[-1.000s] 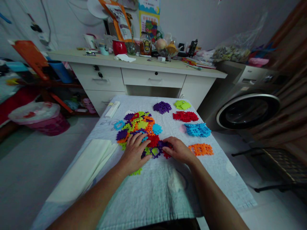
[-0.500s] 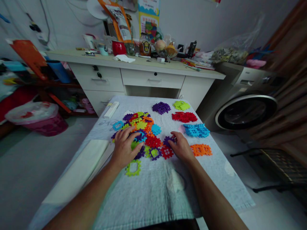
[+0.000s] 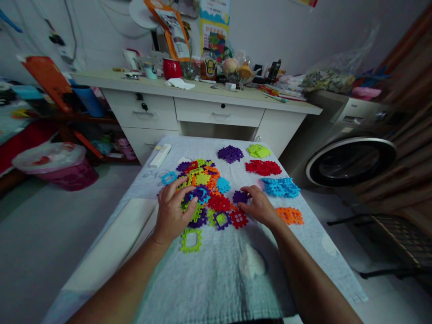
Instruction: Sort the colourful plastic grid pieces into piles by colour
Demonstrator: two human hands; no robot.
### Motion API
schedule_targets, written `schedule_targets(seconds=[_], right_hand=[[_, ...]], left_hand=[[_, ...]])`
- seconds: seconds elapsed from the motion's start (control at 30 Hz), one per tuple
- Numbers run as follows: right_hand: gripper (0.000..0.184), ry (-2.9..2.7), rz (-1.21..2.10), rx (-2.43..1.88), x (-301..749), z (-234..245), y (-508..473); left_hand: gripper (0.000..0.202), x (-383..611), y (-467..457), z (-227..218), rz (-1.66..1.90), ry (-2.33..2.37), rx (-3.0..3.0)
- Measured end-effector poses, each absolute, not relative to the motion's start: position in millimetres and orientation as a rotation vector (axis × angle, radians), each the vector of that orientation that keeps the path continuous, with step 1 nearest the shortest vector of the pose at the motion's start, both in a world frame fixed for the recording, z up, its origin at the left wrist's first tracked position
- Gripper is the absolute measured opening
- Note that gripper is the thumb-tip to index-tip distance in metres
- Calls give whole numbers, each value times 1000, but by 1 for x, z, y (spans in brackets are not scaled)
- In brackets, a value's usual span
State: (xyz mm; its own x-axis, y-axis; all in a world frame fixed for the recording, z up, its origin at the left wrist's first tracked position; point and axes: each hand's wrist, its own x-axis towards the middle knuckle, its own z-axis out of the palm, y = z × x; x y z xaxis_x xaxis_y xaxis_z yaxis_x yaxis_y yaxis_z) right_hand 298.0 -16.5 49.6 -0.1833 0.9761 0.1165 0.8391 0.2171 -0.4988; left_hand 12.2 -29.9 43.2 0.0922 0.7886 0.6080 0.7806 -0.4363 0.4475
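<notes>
My left hand (image 3: 174,208) rests at the left side of a mixed pile of plastic interlocking pieces (image 3: 203,179). Its thumb and fingers are apart, curved over purple and blue pieces (image 3: 200,193); a firm hold on any of them does not show. On the pile's right side, my right hand (image 3: 259,205) has a purple interlocking piece (image 3: 240,196) between thumb and fingers. Just below that piece lies a red window-shaped piece (image 3: 238,218). A lime-green frame piece (image 3: 191,240) sits nearest me, below the pile.
Sorted heaps lie at the cloth-covered table's right: purple (image 3: 230,154), lime green (image 3: 258,150), red (image 3: 263,168), blue (image 3: 281,187) and orange (image 3: 290,215). A white box (image 3: 160,155) and a long pale board (image 3: 113,243) are at the left. Behind stands a cluttered desk (image 3: 202,91).
My left thumb has drawn in toward the index finger over the pile. The right hand stays at the purple piece, more of which now shows. The view has shifted slightly.
</notes>
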Motion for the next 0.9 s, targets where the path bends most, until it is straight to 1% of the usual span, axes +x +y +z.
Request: schedule_targets(seconds=[0.2,0.3,0.43,0.5,0.7,0.9], right_hand=[[36,-2028,267,-1664,289,66,42],[29,-1904,196,-1716,283,58,82],[23,-1736,184,-1758,274,41,123],[24,-1668,188,-1758,270,35,136],[35,-1472,248,-1781,259,26,163],[32,-1571,242,-1771,255,17,163]], left_hand=[[35,10,-22,27,1038,1956,2327],[41,10,-21,17,911,2028,2310],[44,9,-20,11,836,2026,2299],[44,9,-20,11,828,2006,2298],[43,9,-18,13,848,1965,2308],[41,9,-18,14,885,1935,2300]])
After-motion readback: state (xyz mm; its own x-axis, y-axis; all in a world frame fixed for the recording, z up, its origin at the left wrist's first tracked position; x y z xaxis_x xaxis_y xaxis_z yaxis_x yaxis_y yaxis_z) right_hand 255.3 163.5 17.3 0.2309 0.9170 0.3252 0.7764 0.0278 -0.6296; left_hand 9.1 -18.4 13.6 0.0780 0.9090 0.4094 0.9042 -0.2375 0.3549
